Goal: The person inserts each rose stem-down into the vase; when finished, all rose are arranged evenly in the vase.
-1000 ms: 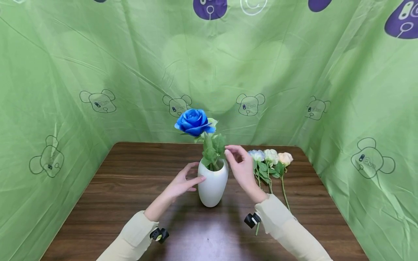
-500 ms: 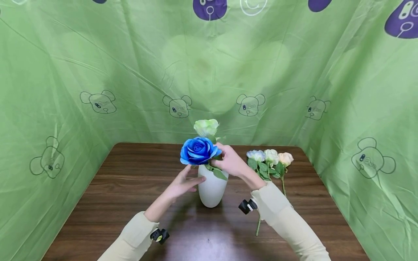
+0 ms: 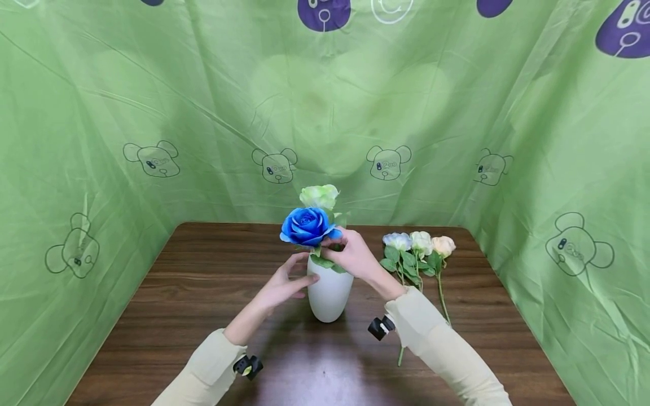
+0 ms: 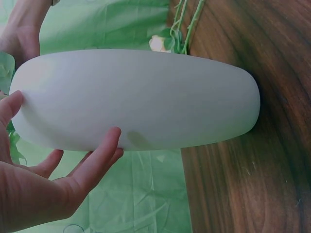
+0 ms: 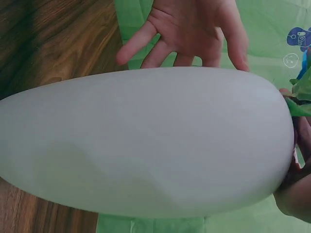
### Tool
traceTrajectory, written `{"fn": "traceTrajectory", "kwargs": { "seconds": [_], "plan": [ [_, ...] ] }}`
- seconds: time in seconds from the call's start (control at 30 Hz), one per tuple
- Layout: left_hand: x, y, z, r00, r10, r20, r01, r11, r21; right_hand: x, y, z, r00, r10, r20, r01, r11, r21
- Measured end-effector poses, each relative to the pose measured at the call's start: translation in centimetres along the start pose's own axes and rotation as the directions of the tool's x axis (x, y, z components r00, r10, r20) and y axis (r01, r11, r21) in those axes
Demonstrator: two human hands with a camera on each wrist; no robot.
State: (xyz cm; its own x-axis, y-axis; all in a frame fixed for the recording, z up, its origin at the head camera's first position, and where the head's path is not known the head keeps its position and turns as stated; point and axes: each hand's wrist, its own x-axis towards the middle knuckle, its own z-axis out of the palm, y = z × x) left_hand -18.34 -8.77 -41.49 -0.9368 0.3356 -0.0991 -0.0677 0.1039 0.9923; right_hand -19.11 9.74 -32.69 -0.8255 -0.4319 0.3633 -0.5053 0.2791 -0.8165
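A blue rose (image 3: 308, 226) stands over the mouth of a white vase (image 3: 330, 293) in the head view. My right hand (image 3: 352, 254) pinches its stem just under the bloom; leaves lie at the rim and the lower stem is hidden. My left hand (image 3: 281, 283) rests against the left side of the vase with fingers spread, the thumb on its front near the rim. In the right wrist view the left fingers (image 5: 184, 36) stretch along the far side of the vase. Behind the blue rose rises a pale green flower (image 3: 319, 196), also at the vase.
To the right on the wooden table (image 3: 167, 299) lie a pale blue flower (image 3: 397, 241), a cream one (image 3: 421, 242) and a peach one (image 3: 444, 246), stems toward the near side. Green cloth (image 3: 203, 113) hangs around the back and sides.
The blue rose has come down toward the vase mouth, revealing the pale green flower. My right hand has moved left from beside the leaves to the rose's stem. The left hand stays put.
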Motion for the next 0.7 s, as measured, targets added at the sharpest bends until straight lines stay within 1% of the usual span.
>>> {"fn": "traceTrajectory", "kwargs": {
  "seconds": [0.1,0.2,0.27,0.33,0.4,0.5,0.57,0.6,0.7],
  "plan": [
    [0.0,-0.1,0.0,1.000,0.006,0.005,-0.006,1.000,0.004,0.0,0.4,-0.5,1.000,0.003,0.002,-0.003,0.999,0.037],
    [0.0,-0.1,0.0,1.000,0.004,0.001,-0.004,1.000,-0.004,-0.1,1.1,-1.6,1.000,0.023,-0.009,-0.022,0.992,0.122],
    [-0.1,0.0,0.0,1.000,0.011,-0.001,-0.011,1.000,-0.010,-0.2,1.6,-2.5,0.998,0.052,-0.020,-0.048,0.985,0.167],
    [-0.4,0.8,0.1,1.000,0.005,0.000,-0.005,1.000,-0.018,-0.4,2.2,-3.4,0.995,0.091,-0.040,-0.082,0.977,0.198],
    [-0.9,1.6,0.3,1.000,0.006,0.006,-0.006,1.000,-0.015,-0.8,3.7,-4.2,0.989,0.138,-0.058,-0.125,0.975,0.184],
    [-1.5,2.6,0.5,1.000,0.001,0.011,-0.001,1.000,-0.006,-1.7,6.8,-5.1,0.968,0.226,-0.106,-0.207,0.965,0.161],
    [-1.6,2.7,0.5,1.000,0.003,0.011,-0.003,1.000,0.001,-2.4,9.1,-5.4,0.952,0.272,-0.140,-0.253,0.957,0.138],
    [-1.6,2.7,0.5,1.000,0.002,0.010,-0.002,1.000,0.003,-2.8,10.1,-5.5,0.944,0.292,-0.156,-0.271,0.952,0.143],
    [-1.5,2.7,0.5,1.000,0.000,0.010,0.000,1.000,0.007,-4.1,12.9,-5.4,0.910,0.351,-0.222,-0.325,0.935,0.144]
  ]
}}
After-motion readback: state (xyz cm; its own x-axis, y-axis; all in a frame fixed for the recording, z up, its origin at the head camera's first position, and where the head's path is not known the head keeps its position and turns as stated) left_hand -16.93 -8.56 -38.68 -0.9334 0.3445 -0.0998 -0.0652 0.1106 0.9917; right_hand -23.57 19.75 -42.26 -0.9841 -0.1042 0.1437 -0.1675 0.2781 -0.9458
